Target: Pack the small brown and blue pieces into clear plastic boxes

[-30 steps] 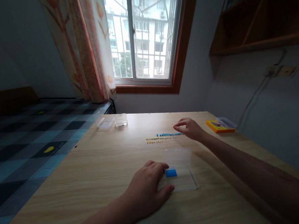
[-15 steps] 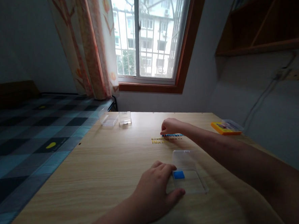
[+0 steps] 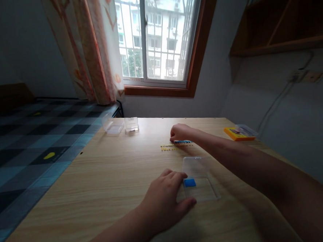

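My left hand point(image 3: 166, 197) lies flat on the wooden table point(image 3: 99, 183), fingers spread, touching the left edge of an open clear plastic box point(image 3: 202, 184). Some small blue pieces point(image 3: 189, 182) lie inside that box. My right hand point(image 3: 180, 132) reaches across to the left end of a row of small blue pieces point(image 3: 184, 142), its fingers curled down in a pinch on them. A row of small yellow pieces point(image 3: 168, 148) lies just in front of the blue row.
Two small clear boxes point(image 3: 113, 126) point(image 3: 131, 125) stand at the table's far left. A yellow box with a clear lid point(image 3: 239, 133) sits at the far right. A bed with a checked cover point(image 3: 28, 143) adjoins the table's left side. Window and curtain are behind.
My right hand has moved left along the blue row, from its right end to its left end, and curled into a pinch. My left hand has stayed on the clear box.
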A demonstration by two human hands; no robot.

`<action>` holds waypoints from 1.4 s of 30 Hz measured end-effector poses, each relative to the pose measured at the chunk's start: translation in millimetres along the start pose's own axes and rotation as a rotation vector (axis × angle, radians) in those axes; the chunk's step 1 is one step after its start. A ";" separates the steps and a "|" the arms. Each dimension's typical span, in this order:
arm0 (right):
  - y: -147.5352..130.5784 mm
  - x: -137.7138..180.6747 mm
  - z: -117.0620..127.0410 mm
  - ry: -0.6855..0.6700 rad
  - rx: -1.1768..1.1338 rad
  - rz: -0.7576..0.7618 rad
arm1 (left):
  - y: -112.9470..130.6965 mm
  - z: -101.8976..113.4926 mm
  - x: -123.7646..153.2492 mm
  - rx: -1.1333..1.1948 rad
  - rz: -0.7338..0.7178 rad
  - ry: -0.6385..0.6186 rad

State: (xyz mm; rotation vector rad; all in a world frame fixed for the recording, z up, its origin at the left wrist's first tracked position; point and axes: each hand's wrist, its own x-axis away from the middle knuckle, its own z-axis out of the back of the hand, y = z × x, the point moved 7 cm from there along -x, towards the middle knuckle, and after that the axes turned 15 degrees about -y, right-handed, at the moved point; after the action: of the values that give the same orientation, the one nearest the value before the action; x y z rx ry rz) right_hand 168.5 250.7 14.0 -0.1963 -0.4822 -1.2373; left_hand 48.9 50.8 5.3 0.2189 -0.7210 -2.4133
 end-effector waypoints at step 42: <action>-36.0 196.4 -94.5 0.210 -0.156 0.377 | -0.2 -2.0 -5.4 -0.059 0.012 -0.049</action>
State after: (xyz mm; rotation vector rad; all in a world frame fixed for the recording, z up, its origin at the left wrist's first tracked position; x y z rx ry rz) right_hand 205.7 32.9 15.6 -0.2726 -0.1550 -0.9123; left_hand 53.8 53.3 3.4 0.1317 -0.6696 -2.4319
